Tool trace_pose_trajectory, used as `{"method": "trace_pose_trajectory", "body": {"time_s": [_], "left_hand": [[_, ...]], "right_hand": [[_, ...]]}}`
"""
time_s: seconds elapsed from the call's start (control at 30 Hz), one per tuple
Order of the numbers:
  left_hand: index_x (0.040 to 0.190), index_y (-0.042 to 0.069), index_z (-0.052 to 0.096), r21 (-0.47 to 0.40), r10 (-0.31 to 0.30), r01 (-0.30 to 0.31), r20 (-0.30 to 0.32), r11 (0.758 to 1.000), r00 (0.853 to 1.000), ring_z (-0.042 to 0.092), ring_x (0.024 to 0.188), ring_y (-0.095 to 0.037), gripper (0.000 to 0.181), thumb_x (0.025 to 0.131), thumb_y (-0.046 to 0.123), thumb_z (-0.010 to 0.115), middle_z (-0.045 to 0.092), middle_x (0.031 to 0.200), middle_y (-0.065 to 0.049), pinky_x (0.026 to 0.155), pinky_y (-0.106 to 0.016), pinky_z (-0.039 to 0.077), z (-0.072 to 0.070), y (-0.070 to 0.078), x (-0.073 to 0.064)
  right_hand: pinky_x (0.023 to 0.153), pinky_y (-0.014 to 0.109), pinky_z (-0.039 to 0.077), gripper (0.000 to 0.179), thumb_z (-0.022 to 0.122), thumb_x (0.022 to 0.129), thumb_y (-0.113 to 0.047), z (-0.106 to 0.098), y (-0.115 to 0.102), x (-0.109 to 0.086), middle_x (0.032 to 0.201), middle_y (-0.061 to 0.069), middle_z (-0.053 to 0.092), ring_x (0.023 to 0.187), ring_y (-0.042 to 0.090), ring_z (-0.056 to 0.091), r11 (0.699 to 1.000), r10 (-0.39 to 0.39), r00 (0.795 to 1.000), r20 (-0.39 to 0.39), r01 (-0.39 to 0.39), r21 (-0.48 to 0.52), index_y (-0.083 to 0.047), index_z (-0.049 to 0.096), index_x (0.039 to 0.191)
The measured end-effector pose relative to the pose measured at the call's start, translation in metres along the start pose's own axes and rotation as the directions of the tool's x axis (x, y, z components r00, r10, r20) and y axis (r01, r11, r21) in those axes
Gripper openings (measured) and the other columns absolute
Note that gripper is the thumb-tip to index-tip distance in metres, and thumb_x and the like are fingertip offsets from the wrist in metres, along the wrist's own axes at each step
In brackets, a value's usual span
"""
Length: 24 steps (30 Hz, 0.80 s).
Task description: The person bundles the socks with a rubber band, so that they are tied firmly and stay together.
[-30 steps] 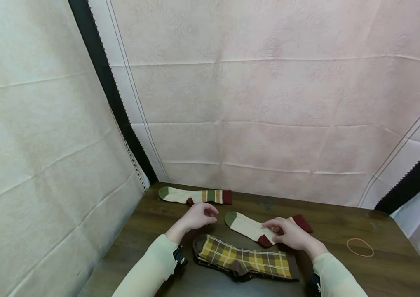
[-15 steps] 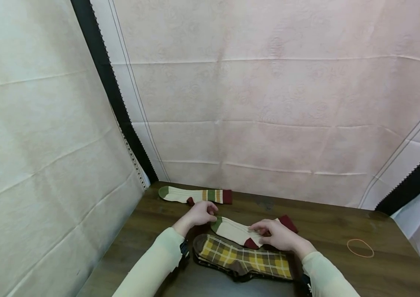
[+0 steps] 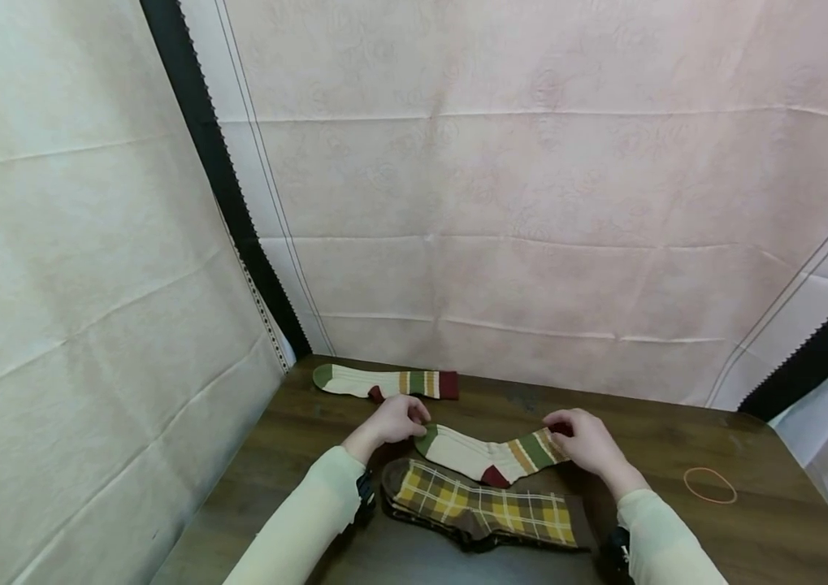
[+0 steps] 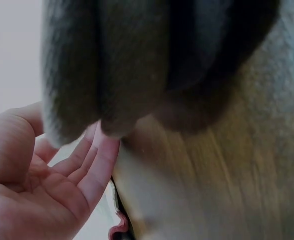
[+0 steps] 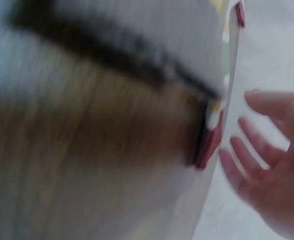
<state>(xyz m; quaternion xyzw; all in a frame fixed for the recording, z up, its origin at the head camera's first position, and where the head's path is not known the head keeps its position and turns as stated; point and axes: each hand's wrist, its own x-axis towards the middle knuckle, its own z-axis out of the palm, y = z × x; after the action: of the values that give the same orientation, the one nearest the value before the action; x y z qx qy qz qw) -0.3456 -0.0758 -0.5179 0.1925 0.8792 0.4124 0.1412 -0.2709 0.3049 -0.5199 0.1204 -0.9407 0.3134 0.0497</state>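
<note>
A cream sock (image 3: 461, 452) with a green toe, burgundy heel and striped leg lies mid-table. My left hand (image 3: 393, 420) is at its toe, fingertips touching or just beside the green part. In the left wrist view that hand (image 4: 52, 185) has fairly straight fingers, their tips hidden behind dark fabric. At the cuff end is my right hand (image 3: 589, 443), covering the burgundy cuff from the head camera. The right wrist view shows this hand (image 5: 274, 170) with fingers spread and relaxed near the burgundy cuff (image 5: 209, 142), gripping nothing. Yellow-and-brown plaid socks (image 3: 483, 508) lie stacked just in front.
A matching cream sock (image 3: 384, 383) lies flat at the back left of the wooden table (image 3: 677, 536). An orange rubber band (image 3: 709, 485) rests on the right. Pale cloth (image 3: 501, 203) hangs behind the table and on the left.
The cream sock has shifted left, its toe reaching my left hand. My right hand moved left with it, then right and back to the cuff end, uncovering the stripes.
</note>
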Motion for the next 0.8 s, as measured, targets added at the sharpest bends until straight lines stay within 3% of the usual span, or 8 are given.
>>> {"method": "trace_pose_trajectory", "body": {"time_s": [0.23,0.53,0.67,0.8], "left_hand": [[0.104,0.003,0.078,-0.007,0.004,-0.004,0.023,1.000,1.000,0.062,0.073,-0.016,0.010,0.094,-0.001,0.079,0.067,0.088,-0.004,0.063,-0.029,0.053,0.001,0.002,-0.004],[0.102,0.005,0.082,0.050,0.024,-0.025,0.025,0.998,0.999,0.061,0.081,-0.013,0.014,0.091,-0.004,0.080,0.070,0.092,-0.004,0.071,-0.033,0.055,0.002,0.003,-0.004],[0.099,0.009,0.085,0.097,0.016,-0.019,0.023,0.995,1.000,0.061,0.088,-0.013,0.017,0.090,-0.005,0.081,0.073,0.097,-0.002,0.080,-0.036,0.055,0.001,0.004,-0.004],[0.098,0.008,0.085,0.121,0.014,-0.017,0.025,0.993,1.000,0.065,0.088,-0.013,0.017,0.090,-0.006,0.080,0.076,0.096,-0.001,0.079,-0.034,0.057,0.001,0.003,-0.003]], "right_hand": [[0.095,0.063,0.053,0.020,0.073,0.098,-0.004,-0.006,0.021,-0.010,0.121,0.024,0.072,0.114,0.046,0.066,0.987,0.159,0.987,0.020,-0.160,0.022,-0.002,0.077,0.117],[0.094,0.062,0.053,0.020,0.076,0.094,-0.001,-0.007,0.023,-0.010,0.120,0.025,0.072,0.112,0.045,0.066,0.984,0.173,0.984,0.038,-0.174,0.034,-0.004,0.077,0.115],[0.095,0.064,0.051,0.019,0.077,0.094,-0.003,-0.010,0.022,-0.010,0.120,0.025,0.072,0.116,0.049,0.063,0.977,0.212,0.976,0.047,-0.212,0.011,-0.007,0.079,0.113],[0.095,0.064,0.051,0.018,0.077,0.095,-0.004,-0.011,0.022,-0.010,0.118,0.024,0.072,0.115,0.050,0.063,0.970,0.241,0.969,0.051,-0.242,0.008,-0.008,0.079,0.112]]}}
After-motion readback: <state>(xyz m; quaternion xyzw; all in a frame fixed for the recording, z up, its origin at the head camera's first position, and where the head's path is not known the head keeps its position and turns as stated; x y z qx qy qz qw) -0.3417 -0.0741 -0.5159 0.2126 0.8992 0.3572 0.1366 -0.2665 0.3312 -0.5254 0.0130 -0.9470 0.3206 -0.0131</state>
